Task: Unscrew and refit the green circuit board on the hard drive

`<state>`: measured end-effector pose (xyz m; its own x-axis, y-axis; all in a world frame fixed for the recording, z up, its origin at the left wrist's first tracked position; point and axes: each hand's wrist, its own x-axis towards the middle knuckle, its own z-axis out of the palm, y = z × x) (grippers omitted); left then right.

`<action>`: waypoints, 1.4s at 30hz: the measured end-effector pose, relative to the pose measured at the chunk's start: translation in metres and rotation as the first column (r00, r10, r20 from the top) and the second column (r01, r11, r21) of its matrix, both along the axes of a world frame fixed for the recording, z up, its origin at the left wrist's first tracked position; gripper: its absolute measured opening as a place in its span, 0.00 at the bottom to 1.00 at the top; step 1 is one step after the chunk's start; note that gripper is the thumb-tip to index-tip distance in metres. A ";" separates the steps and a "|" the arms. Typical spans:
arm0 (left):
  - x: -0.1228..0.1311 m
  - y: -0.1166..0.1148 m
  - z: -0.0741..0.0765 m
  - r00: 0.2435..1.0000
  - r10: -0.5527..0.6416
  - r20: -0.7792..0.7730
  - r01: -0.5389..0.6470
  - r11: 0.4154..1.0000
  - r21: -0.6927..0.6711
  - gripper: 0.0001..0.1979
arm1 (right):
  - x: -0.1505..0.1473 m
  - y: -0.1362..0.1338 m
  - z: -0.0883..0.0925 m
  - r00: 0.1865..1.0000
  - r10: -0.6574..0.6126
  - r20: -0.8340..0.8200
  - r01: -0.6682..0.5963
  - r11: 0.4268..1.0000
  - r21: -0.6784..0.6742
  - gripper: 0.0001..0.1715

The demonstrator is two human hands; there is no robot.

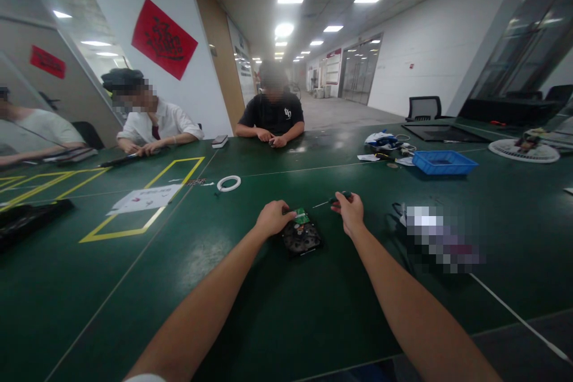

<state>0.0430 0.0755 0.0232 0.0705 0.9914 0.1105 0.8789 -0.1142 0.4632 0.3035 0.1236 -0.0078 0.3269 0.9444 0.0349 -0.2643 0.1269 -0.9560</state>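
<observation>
A black hard drive (pixel 301 237) with a small green circuit board (pixel 302 216) on its far end lies on the green table (pixel 277 310) in front of me. My left hand (pixel 273 218) is closed, its fingers pressed against the drive's far left corner. My right hand (pixel 348 211) is closed around a small screwdriver (pixel 331 200) with a dark green handle. The thin metal tip points left toward the circuit board and stays just short of it.
A white ring of tape (pixel 229 183) and a paper sheet (pixel 145 198) inside yellow floor-tape lines lie ahead left. A blue tray (pixel 443 162) sits at the right. Two people sit across the table, their hands on it. A black tray (pixel 27 218) is far left.
</observation>
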 end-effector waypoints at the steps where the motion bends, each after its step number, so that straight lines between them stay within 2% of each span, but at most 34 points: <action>1: -0.001 0.000 0.001 1.000 0.018 -0.024 -0.018 1.000 -0.019 0.20 | 0.000 0.000 0.000 1.000 -0.005 -0.004 0.005 1.000 -0.002 0.22; 10: -0.006 -0.007 0.013 0.968 0.182 -0.170 -0.199 0.976 -0.086 0.27 | -0.001 -0.008 0.009 0.996 -0.071 0.062 0.073 0.997 -0.021 0.24; 15: -0.003 -0.009 0.016 0.968 0.167 -0.190 -0.191 0.975 -0.117 0.28 | -0.003 -0.004 0.005 0.993 -0.111 0.040 0.112 0.994 -0.010 0.22; 18: -0.002 -0.007 0.016 0.978 0.144 -0.147 -0.167 0.973 -0.157 0.29 | -0.003 -0.002 0.006 0.997 -0.075 -0.021 0.076 0.997 0.014 0.21; 21: -0.002 -0.006 0.015 0.992 0.108 -0.063 -0.119 0.966 -0.231 0.31 | -0.002 -0.004 0.012 0.997 -0.006 -0.073 0.010 0.998 0.059 0.20; 24: -0.007 -0.006 0.015 0.994 0.042 0.097 -0.006 0.938 -0.347 0.35 | -0.001 -0.010 0.022 0.986 0.086 -0.140 -0.073 0.993 0.093 0.15; 26: -0.013 -0.006 0.015 0.972 0.002 0.235 0.095 0.909 -0.405 0.37 | -0.001 -0.014 0.029 0.968 0.154 -0.197 -0.138 0.986 0.090 0.15; 29: -0.021 -0.007 0.015 0.927 -0.056 0.370 0.220 0.881 -0.420 0.38 | -0.002 -0.019 0.038 0.918 0.280 -0.281 -0.265 0.960 0.091 0.18; 32: -0.025 -0.010 0.018 0.899 -0.103 0.425 0.292 0.865 -0.408 0.41 | -0.003 -0.022 0.046 0.865 0.362 -0.347 -0.354 0.931 0.088 0.17; 36: -0.026 -0.012 0.019 0.888 -0.116 0.445 0.318 0.853 -0.413 0.41 | -0.006 -0.028 0.056 0.830 0.400 -0.388 -0.396 0.914 0.094 0.17; 42: -0.018 -0.010 0.007 0.857 -0.119 0.502 0.360 0.835 -0.417 0.41 | -0.017 -0.040 0.063 0.828 0.477 -0.295 -0.471 0.877 0.097 0.19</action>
<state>0.0247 0.0653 0.0302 0.3763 0.8787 -0.2939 0.5410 0.0491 0.8396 0.2867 0.0839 0.0551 -0.1634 0.9862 0.0279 -0.5701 -0.0713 -0.8185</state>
